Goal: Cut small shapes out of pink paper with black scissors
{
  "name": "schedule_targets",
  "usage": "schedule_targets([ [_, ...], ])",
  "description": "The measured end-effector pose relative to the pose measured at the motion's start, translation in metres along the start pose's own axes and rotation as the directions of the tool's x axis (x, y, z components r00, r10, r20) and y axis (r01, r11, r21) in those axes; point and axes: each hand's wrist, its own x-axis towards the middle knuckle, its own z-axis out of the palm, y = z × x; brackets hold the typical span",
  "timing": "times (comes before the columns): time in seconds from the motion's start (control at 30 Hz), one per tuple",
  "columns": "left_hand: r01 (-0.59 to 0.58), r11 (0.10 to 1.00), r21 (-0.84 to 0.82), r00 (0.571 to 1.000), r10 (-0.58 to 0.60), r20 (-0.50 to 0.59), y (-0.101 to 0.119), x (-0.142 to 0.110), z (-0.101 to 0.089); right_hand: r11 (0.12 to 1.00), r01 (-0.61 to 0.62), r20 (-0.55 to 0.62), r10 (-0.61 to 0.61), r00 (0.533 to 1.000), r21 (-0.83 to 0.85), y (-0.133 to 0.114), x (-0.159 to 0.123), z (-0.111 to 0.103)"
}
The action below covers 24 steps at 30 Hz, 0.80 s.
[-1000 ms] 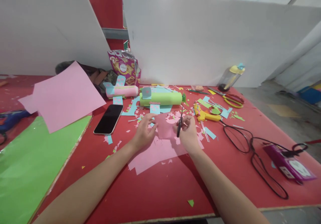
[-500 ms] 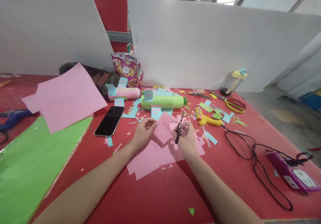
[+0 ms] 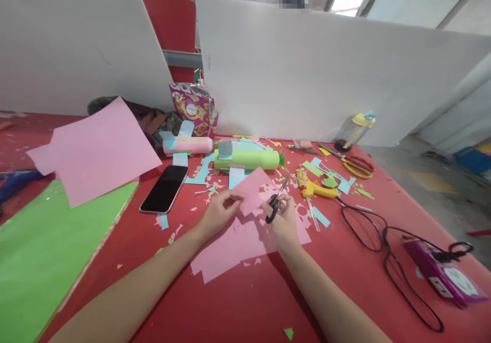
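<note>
My left hand [image 3: 222, 210] pinches the left edge of a small pink paper piece [image 3: 253, 188], held above the table. Black-handled scissors [image 3: 274, 205] rest in my right hand [image 3: 284, 220], their blades tilted up and away to the right; my right fingertips also meet the paper's right edge. Below both hands lies a larger pink sheet [image 3: 230, 256] with cut edges, strewn with pink scraps. Just beyond the paper is a green paper-covered bottle [image 3: 249, 159] with light blue fins, and left of it a similar pink one [image 3: 192, 145].
Left are a smartphone [image 3: 164, 189], a big pink sheet [image 3: 102, 151] and a green sheet [image 3: 57, 251]. Right are a yellow glue gun [image 3: 316, 187], red-and-yellow scissors [image 3: 356, 166], a clear bottle [image 3: 355, 132] and a purple power strip [image 3: 445, 271] with black cable. A snack bag [image 3: 194, 108] stands behind.
The small pink paper has turned in my hands. The scissors have tipped further right, and my left hand has shifted slightly lower. The whole view has moved a little.
</note>
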Motion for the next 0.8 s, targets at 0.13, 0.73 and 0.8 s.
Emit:
schedule_targets([
  [0.13, 0.007, 0.999, 0.035, 0.993, -0.003, -0.119, 0.001, 0.005, -0.003, 0.999, -0.041, 0.088, 0.038, 0.995, 0.024, 0.006, -0.001, 0.0],
  [0.73, 0.02, 0.998, 0.064, 0.992, -0.012, -0.123, 0.049, -0.004, -0.01, 0.991, -0.116, 0.575, 0.137, 0.806, -0.074, -0.01, -0.024, -0.018],
  [0.8, 0.006, 0.997, 0.082, 0.994, 0.003, -0.109, 0.048, -0.008, -0.007, 0.992, -0.112, 0.579, 0.124, 0.806, -0.056, -0.011, -0.025, -0.018],
])
